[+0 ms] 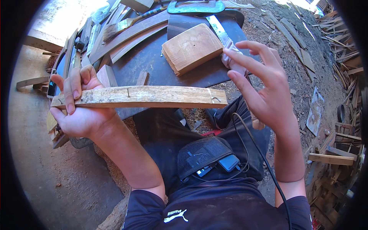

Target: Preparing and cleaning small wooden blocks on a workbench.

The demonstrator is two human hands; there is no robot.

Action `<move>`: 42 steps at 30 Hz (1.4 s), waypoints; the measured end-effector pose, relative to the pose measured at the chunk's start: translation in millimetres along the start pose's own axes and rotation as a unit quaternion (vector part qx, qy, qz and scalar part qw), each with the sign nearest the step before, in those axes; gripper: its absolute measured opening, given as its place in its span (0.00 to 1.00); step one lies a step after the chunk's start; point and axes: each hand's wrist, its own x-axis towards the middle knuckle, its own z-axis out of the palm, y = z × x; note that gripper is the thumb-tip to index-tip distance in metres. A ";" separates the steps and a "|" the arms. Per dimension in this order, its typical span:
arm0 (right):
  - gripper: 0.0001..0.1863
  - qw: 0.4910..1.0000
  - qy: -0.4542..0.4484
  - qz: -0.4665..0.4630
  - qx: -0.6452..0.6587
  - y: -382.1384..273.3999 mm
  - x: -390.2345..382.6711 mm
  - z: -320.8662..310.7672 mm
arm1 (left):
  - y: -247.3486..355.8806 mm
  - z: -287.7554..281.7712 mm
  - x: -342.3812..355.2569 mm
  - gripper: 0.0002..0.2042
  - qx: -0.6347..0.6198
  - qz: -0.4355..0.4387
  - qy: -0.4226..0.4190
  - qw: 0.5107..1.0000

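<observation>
My left hand is closed around the left end of a long, slightly curved wooden strip, held level above the bench edge. Bent nails or metal bits show on its near face. On the right, my right hand has its fingers apart, thumb and forefinger beside the cloth-wrapped part of a flat metal blade. Whether they touch it is hard to tell. A rectangular wooden block lies on the dark bench next to the blade. A rounded wooden end shows below my right wrist.
Behind lie a paintbrush, curved wooden strips and a blue-green clamp-like frame on the dark bench. Scrap wood is heaped at right. A black cable runs past a mesh pouch at my lap.
</observation>
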 end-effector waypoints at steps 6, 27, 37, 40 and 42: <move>0.18 0.976 -0.064 0.004 0.208 -31.9 -5.7 -25.1 | -7.5 5.4 -1.0 0.30 0.023 0.016 0.030 0.999; 0.12 0.940 -0.110 0.066 0.316 -39.1 -30.2 -30.4 | 3.0 23.4 -17.5 0.30 -0.031 -0.065 -0.076 0.994; 0.11 0.927 -0.155 0.080 0.332 -46.2 -32.1 -34.7 | 8.3 35.0 -23.1 0.23 -0.045 -0.077 -0.095 0.991; 0.10 0.924 -0.154 0.105 0.334 -51.6 -32.8 -35.4 | 11.4 31.1 -20.2 0.22 -0.029 -0.084 -0.103 0.991; 0.09 0.926 -0.137 0.110 0.335 -54.5 -31.9 -31.9 | 12.9 29.9 -19.6 0.21 -0.031 -0.092 -0.118 0.988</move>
